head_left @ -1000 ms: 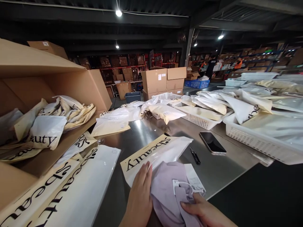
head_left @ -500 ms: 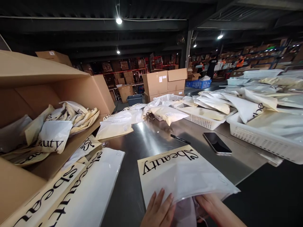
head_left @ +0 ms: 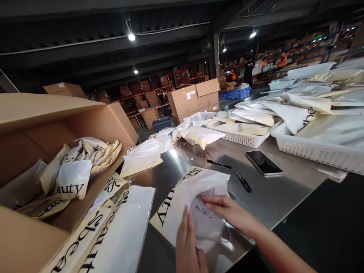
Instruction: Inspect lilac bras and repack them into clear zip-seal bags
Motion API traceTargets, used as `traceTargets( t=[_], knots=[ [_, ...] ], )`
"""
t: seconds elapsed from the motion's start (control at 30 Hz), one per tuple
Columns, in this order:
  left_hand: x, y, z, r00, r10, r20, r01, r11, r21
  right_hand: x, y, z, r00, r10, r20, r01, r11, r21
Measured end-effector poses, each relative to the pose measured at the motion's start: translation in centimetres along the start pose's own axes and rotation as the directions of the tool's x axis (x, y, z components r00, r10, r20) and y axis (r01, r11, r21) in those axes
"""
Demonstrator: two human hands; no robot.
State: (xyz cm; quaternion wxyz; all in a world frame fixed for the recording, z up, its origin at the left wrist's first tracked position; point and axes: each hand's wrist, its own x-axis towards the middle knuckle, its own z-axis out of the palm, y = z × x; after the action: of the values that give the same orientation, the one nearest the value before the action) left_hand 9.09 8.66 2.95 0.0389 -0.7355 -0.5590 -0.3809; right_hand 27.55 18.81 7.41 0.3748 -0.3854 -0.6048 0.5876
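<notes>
Two hands, one printed bag, one pale cloth item. Bag point(head_left: 180, 195) lies near the front of the metal table point(head_left: 273, 197), its mouth gaping toward the near right. Printed edge slants from near left to far right, lettering along it. Cloth item point(head_left: 212, 225) sits bunched in the mouth, pale lavender-grey, thin cord by its near right side; no clear long axis, being crumpled.

Left hand point(head_left: 188, 242): fingers straight, narrow, side by side, pointing away from the wearer, against the bag's near lip; thumb a bit apart. Right hand point(head_left: 223, 210): comes in from the right, fingers close together, pointing left into the mouth, over the cloth. Blur there, so can't tell whether either hand pinches anything.

Beyond the hands: one black pen point(head_left: 218, 163), one black cutter point(head_left: 243, 182), one phone point(head_left: 264, 163), all apart from each other. Pen and cutter both slant down to the right, cutter more steeply; phone lies screen up, same general slant.

Three white perforated baskets point(head_left: 318, 151) farther back, packages heaped in and around them. One big open carton point(head_left: 122, 121) at left, packages piled inside, overlapping. At least two flat printed bags point(head_left: 126, 223) beside it.
</notes>
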Motion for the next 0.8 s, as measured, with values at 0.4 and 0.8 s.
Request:
traceTargets(
  t=[0.4, 0.8],
  knots=[
    [2.7, -0.1, -1.0, 0.980, -0.194, 0.044, 0.198, 0.973, -0.119, -6.9, 11.0, -2.8, 0.925, -0.363, -0.113, 0.006, 0.311, -0.950],
    [-1.1, -2.1, 2.6, 0.980, 0.183, -0.071, -0.171, 0.973, 0.157, -4.6, 9.2, -0.1, 0.887, -0.421, -0.192, 0.000, 0.414, -0.910]
  ],
)
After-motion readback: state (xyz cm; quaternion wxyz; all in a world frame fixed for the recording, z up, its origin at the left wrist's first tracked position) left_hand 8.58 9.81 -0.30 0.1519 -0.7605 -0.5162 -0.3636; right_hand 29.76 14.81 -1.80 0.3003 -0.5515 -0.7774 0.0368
